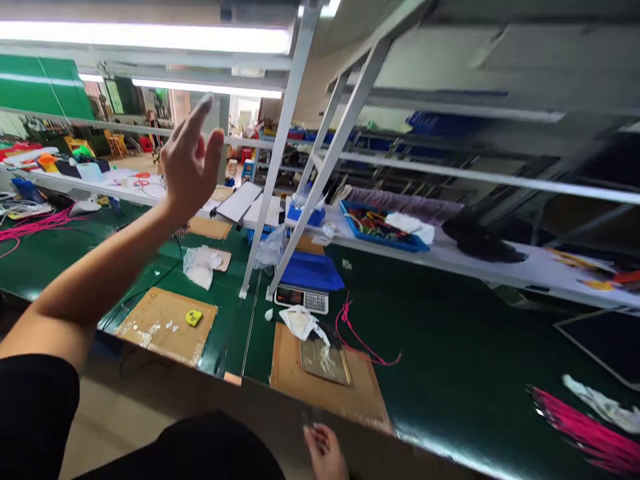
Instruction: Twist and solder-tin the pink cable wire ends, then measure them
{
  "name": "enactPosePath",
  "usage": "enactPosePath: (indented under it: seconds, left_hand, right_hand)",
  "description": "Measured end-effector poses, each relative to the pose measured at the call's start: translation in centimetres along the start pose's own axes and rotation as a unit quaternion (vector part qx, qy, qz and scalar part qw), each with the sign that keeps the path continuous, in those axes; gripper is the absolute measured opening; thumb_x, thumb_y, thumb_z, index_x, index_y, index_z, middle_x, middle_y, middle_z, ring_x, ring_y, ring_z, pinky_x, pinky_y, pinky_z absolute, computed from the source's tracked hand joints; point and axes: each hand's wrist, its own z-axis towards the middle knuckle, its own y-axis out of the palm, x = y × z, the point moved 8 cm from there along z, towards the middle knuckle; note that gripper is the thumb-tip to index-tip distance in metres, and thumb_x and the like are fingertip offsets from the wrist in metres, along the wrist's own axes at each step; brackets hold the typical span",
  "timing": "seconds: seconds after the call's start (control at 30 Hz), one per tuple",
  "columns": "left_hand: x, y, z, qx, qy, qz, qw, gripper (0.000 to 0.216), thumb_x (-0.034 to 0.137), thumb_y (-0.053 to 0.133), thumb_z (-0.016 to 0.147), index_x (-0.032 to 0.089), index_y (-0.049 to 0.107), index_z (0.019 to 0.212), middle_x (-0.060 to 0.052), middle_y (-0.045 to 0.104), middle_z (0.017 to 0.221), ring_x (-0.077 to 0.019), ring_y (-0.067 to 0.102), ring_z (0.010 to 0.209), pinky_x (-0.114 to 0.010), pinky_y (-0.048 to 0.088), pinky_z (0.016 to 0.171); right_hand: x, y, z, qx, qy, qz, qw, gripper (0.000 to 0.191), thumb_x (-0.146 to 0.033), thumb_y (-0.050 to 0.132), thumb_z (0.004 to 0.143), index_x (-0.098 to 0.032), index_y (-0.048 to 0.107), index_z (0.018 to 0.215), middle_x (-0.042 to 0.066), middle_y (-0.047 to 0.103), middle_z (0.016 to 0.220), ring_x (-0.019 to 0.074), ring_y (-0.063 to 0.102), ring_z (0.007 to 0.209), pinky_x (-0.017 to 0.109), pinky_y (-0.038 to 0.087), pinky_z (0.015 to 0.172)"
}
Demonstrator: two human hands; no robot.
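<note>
My left hand (190, 157) is raised in front of the light rail, its fingers stretched upward and the thumb apart, with nothing in it. Low at the bottom of the view, my right hand (326, 453) hangs in front of the bench edge. Its fingers are pinched together; a faint dark shape shows at their tips, too blurred to name. Nearest to the right hand lies a brown cardboard sheet (295, 373) bearing a flat tray (325, 363) and a crumpled white cloth (300, 323). A yellow tape measure (194, 318) sits on another cardboard sheet (165, 340) below my left arm.
White metal posts (280, 153) rise from the green bench (430, 333). Behind the cardboard stands a weighing scale (303, 299) with a blue pan. Pink wires (585, 427) lie at right; a blue tray (385, 233) of parts sits on the shelf. A light tube (145, 33) hangs overhead.
</note>
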Motion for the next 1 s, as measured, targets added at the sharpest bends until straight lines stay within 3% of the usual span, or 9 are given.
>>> enactPosePath:
  seconds: [0.03,0.13,0.27,0.33,0.43,0.53,0.6,0.77,1.0]
  left_hand:
    - [-0.4,-0.1,-3.7,-0.016,-0.057,-0.036,0.998,0.064,0.057,0.047,0.11,0.005,0.063,0.143,-0.007,0.067,0.093,-0.0135,0.052,0.077,-0.032,0.04,0.084]
    - [-0.1,1.9,-18.0,-0.197,-0.222,-0.149,0.943,0.055,0.06,0.058,0.1,0.014,0.074,0.127,-0.003,0.068,0.08,-0.0148,0.051,0.066,-0.031,0.044,0.073]
    - [3.3,2.9,-36.8,-0.342,-0.334,-0.169,0.861,0.044,0.051,0.055,0.1,0.016,0.08,0.108,-0.004,0.072,0.072,-0.0156,0.056,0.056,-0.028,0.043,0.056]
    - [5.3,2.8,-44.1,-0.413,-0.384,-0.175,0.807,0.045,0.048,0.052,0.1,0.014,0.081,0.099,-0.006,0.073,0.068,-0.0175,0.06,0.057,-0.028,0.044,0.055]
    - [7.9,1.6,-51.5,-0.514,-0.427,-0.205,0.715,0.037,0.04,0.056,0.097,0.015,0.083,0.097,-0.007,0.08,0.08,-0.0191,0.069,0.068,-0.027,0.05,0.063]
    - [9.3,0.0,-55.1,-0.579,-0.444,-0.23,0.644,0.027,0.035,0.067,0.09,0.017,0.084,0.101,-0.005,0.081,0.083,-0.0189,0.069,0.072,-0.026,0.05,0.068]
    - [9.4,-0.7,-55.9,-0.589,-0.453,-0.231,0.628,0.029,0.032,0.068,0.09,0.016,0.083,0.109,-0.006,0.08,0.085,-0.0191,0.067,0.073,-0.027,0.049,0.07]
    - [10.2,-1.3,-55.1,-0.565,-0.447,-0.245,0.649,0.038,0.039,0.075,0.093,0.021,0.08,0.126,-0.007,0.076,0.095,-0.0197,0.066,0.082,-0.029,0.05,0.08]
    - [11.7,-2.1,-54.9,-0.551,-0.417,-0.272,0.669,0.037,0.034,0.083,0.089,0.03,0.082,0.126,-0.004,0.069,0.092,-0.0185,0.066,0.084,-0.028,0.049,0.08]
  right_hand:
    - [0.3,1.1,-0.2,-0.016,0.005,0.002,1.0,0.051,-0.075,0.067,0.087,-0.025,0.074,0.093,0.007,0.076,0.091,0.027,0.074,0.086,0.041,0.065,0.077]
    - [0.1,3.5,-0.5,-0.058,0.008,0.014,0.998,0.059,-0.084,0.07,0.072,-0.026,0.069,0.067,0.006,0.07,0.067,0.0306,0.071,0.07,0.042,0.062,0.07]
    - [-2.2,5.6,-1.2,-0.117,0.003,0.053,0.992,0.06,-0.081,0.07,0.075,-0.022,0.078,0.073,0.011,0.079,0.078,0.0331,0.076,0.081,0.04,0.061,0.079]
    - [-3.2,6.6,-1.8,-0.144,0.014,0.081,0.986,0.064,-0.083,0.067,0.078,-0.021,0.081,0.078,0.014,0.082,0.085,0.0339,0.078,0.084,0.042,0.062,0.083]
    - [-4.3,8.0,-3.0,-0.179,0.04,0.122,0.975,0.067,-0.085,0.066,0.08,-0.019,0.081,0.083,0.016,0.082,0.089,0.0331,0.079,0.085,0.044,0.063,0.083]
    - [-5.1,9.6,-4.2,-0.22,0.061,0.156,0.961,0.064,-0.082,0.072,0.08,-0.019,0.08,0.087,0.015,0.082,0.092,0.0304,0.079,0.086,0.043,0.064,0.083]
    - [-5.7,10.5,-4.9,-0.247,0.071,0.172,0.951,0.061,-0.079,0.077,0.077,-0.019,0.081,0.088,0.014,0.082,0.089,0.0284,0.078,0.083,0.041,0.063,0.081]
    - [-7.3,12.1,-5.6,-0.307,0.074,0.194,0.929,0.052,-0.069,0.09,0.067,-0.018,0.081,0.075,0.009,0.077,0.075,0.0241,0.071,0.073,0.037,0.058,0.075]
    - [-7.7,13.4,-6.2,-0.351,0.102,0.23,0.902,0.047,-0.055,0.097,0.06,-0.02,0.066,0.059,0.0,0.064,0.064,0.0175,0.06,0.065,0.032,0.051,0.068]
